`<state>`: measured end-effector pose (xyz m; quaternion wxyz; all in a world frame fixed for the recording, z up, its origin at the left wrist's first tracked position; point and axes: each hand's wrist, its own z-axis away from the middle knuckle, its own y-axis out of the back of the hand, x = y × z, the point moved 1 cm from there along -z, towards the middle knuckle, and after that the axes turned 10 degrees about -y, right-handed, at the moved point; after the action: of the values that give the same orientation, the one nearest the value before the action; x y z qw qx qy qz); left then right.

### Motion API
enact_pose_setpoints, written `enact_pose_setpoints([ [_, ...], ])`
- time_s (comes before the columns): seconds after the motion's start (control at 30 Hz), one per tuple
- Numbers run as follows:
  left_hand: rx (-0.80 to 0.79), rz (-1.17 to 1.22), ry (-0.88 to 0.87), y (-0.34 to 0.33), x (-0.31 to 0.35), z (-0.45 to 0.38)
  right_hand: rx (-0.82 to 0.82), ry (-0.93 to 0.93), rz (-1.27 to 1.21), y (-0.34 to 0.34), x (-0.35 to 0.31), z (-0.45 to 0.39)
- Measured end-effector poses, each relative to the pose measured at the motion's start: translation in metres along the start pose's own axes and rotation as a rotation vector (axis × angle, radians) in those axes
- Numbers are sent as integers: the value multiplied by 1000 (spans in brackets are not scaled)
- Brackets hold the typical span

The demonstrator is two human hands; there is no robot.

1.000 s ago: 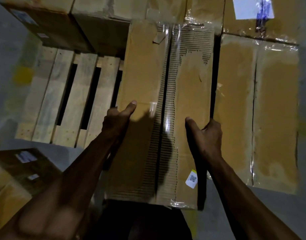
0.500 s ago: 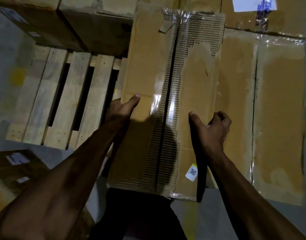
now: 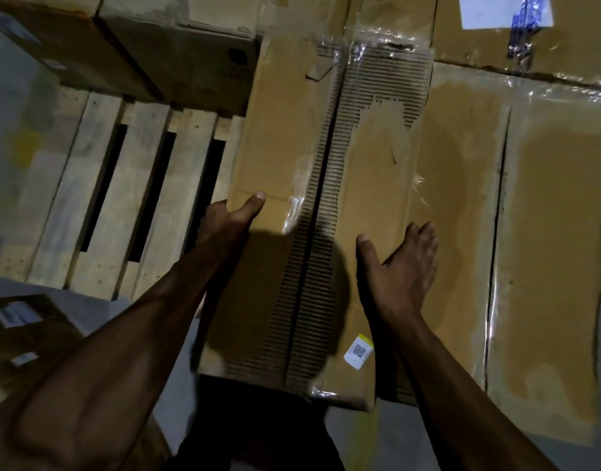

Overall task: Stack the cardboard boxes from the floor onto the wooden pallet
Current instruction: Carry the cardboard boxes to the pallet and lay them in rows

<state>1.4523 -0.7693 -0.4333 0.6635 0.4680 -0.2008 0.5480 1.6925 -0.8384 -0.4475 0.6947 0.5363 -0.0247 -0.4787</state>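
**Long taped box lies lengthwise on the pallet, one hand gripping, one flat**

The long brown cardboard box with clear tape over torn, ribbed corrugation (image 3: 312,212) lies with its long axis running away from the person, its far end toward the row of boxes at the back and its near end overhanging the pallet edge above the grey floor (image 3: 353,433). A dark centre seam between its two top flaps runs the same way. It rests over the slatted pale wooden pallet (image 3: 98,198), just beside the wide flat brown cardboard box (image 3: 544,253) on its right.

The left hand (image 3: 224,222) grips the box's left edge, thumb lying on the top face and fingers curled down over the side, out of sight. The right hand (image 3: 399,266) lies flat on the top near the right edge, fingers straight and released, grasping nothing.

A small white sticker with a yellow strip and a QR code (image 3: 358,351) sits near the box's near right corner; its print is too small to read. A white label with blue marking (image 3: 503,10) shows on a back box, unreadable. More dark brown boxes stand along the pallet's far left side (image 3: 176,49), and another brown box with pale labels (image 3: 23,324) sits on the floor at the lower left, blurred.
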Motion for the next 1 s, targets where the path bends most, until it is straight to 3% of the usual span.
enact_pose_setpoints([
  [0.17, 36, -60, -6, -9, -9, -18, 19, 26, 188, -6, 2, -6],
  [0.53, 40, -115, 38, -7, -15, -18, -16, 70, 264, -2, 2, -3],
  [0.87, -77, -243, -134, 16, -63, 80, -143, 209, 436, 7, 45, 67],
  [1.0, -207, -298, -215, 30, -87, 110, -187, 221, 455, 10, 69, 97],
])
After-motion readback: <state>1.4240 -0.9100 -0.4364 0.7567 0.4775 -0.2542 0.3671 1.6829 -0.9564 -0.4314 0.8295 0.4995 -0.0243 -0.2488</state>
